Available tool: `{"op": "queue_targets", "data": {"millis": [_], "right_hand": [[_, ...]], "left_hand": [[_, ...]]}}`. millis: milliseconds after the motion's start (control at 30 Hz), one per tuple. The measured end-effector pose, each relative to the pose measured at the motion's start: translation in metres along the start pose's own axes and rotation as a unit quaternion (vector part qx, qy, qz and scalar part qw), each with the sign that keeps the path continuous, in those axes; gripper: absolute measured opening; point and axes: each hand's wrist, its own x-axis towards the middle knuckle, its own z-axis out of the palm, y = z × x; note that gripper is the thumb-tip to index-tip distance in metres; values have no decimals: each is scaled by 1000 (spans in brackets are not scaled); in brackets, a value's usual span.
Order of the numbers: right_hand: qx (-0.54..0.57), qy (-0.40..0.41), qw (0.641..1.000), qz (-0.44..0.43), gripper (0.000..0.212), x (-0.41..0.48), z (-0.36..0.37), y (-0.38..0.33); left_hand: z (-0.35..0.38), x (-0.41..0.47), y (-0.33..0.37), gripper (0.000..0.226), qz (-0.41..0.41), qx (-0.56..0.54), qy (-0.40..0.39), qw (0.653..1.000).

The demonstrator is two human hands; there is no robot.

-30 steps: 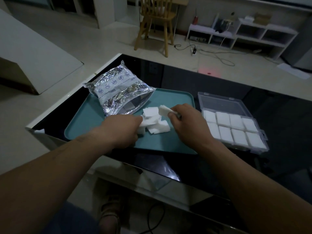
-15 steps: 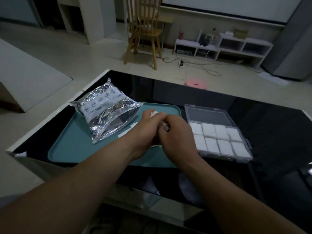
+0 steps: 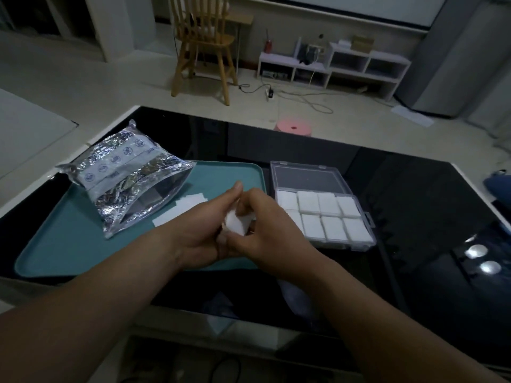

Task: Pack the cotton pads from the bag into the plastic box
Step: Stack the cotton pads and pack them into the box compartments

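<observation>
While left hand (image 3: 197, 233) and right hand (image 3: 269, 230) pinch white square cotton pads (image 3: 235, 225), best align edges before the clear plastic box (image 3: 304, 176) rightward.

Bare: left hand (image 3: 197, 234), right hand (image 3: 272, 237), 2 forearms (image 3: 110, 299).

Bag (image 3: 130, 178) on the tray's far left corner: crinkled silver foil, very shiny, with a flatter, duller printed band across it. The tray (image 3: 69, 244) itself is teal plastic, smooth, with only a dull sheen. The table (image 3: 414, 203) top is black and glossy as glass, mirroring round lights near its right edge. The plastic box (image 3: 304, 175) is clear, hard and smooth. The cotton pads (image 3: 329, 214) in it look soft, matt white. Beyond the far edge, the chair (image 3: 201, 42) is light wood.
</observation>
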Motion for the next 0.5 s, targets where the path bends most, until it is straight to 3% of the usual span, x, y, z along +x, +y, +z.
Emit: {"op": "queue_targets", "data": {"millis": [100, 200, 333, 500], "right_hand": [[108, -6, 994, 28, 42, 2, -8, 4], [78, 4, 997, 18, 36, 0, -23, 3], [69, 26, 994, 81, 29, -6, -29, 5], [50, 22, 993, 105, 23, -10, -25, 7]], "left_hand": [[-5, -1, -1, 38, 0, -56, -33, 998], [-3, 2, 0, 33, 22, -88, 5, 996], [3, 2, 0, 28, 69, -65, 69, 993], [10, 0, -1, 29, 84, -54, 68, 993]]}}
